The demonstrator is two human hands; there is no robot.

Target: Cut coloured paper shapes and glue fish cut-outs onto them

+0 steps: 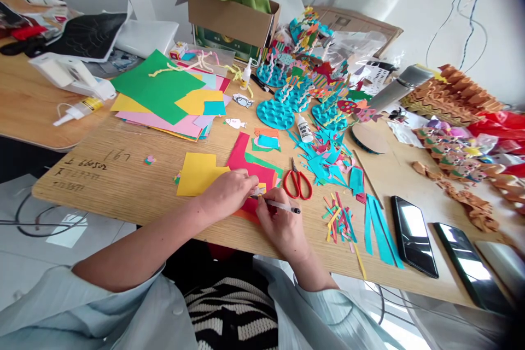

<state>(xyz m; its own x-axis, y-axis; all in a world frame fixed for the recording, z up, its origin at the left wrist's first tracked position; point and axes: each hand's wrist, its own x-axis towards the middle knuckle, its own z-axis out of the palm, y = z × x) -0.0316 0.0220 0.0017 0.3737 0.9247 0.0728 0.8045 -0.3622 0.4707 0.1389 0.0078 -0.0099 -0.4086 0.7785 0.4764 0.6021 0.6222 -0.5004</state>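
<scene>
My right hand (283, 224) is closed round a pen (283, 206) with a clear barrel and dark end, its tip pointing left between my hands. My left hand (229, 190) has its fingers bent together over a small pale paper cutout (259, 189), mostly hidden under the fingertips. Red paper (241, 153) lies under and behind both hands, with a green sheet (262, 164) beside it. Yellow paper (197, 172) reaches to my left wrist. Just beyond my right hand lie scissors (297, 181) with red handles, blades pointing away.
Coloured sheets (159, 87) are stacked at the left. White fish cutouts (235, 123), a glue bottle (304, 128) and blue scraps (324, 161) lie ahead. Finished blue fish models (275, 114) crowd the back. Paper strips (340, 219) and phones (414, 235) are on the right.
</scene>
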